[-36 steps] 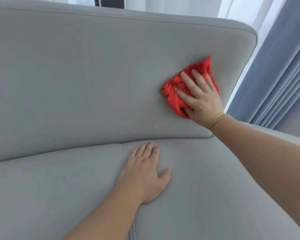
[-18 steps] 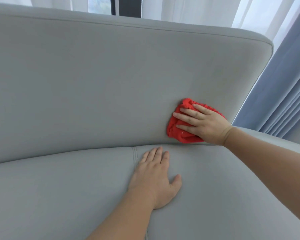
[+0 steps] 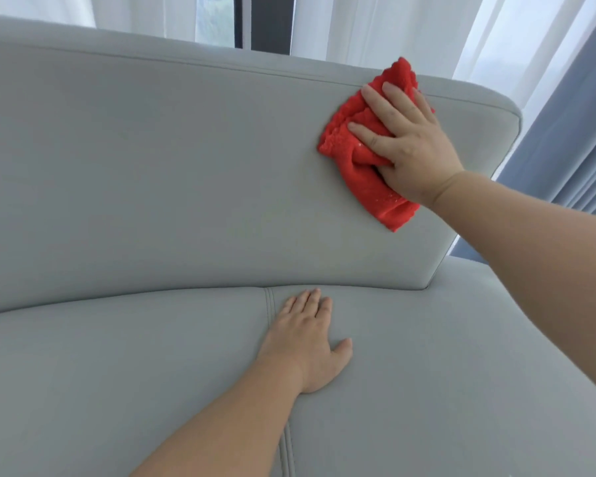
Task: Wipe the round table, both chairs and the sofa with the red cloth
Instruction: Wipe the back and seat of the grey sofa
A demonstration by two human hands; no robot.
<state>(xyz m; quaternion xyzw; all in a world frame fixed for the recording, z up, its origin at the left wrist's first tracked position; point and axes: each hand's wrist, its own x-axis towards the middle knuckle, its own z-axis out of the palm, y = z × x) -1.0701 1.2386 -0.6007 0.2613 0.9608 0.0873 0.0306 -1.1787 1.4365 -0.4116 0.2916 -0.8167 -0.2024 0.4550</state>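
A light grey sofa (image 3: 152, 173) fills the view, its backrest upright and its seat cushions below. The crumpled red cloth (image 3: 362, 160) lies against the upper right part of the backrest, its top corner reaching the backrest's top edge. My right hand (image 3: 406, 142) presses the cloth flat against the backrest with straight, spread fingers. My left hand (image 3: 307, 342) rests palm down on the seat cushion, fingers straight, just right of the seam between the cushions. The round table and the chairs are out of view.
Behind the sofa hang white sheer curtains (image 3: 375, 25) with a dark window frame (image 3: 269, 22) between them. Blue-grey drapes (image 3: 578, 125) hang at the right, past the backrest's end. The seat extends beyond the backrest at the right.
My right hand slid the red cloth down to the bottom of the backrest, then back up to its top edge. My left hand has stayed on the seat.
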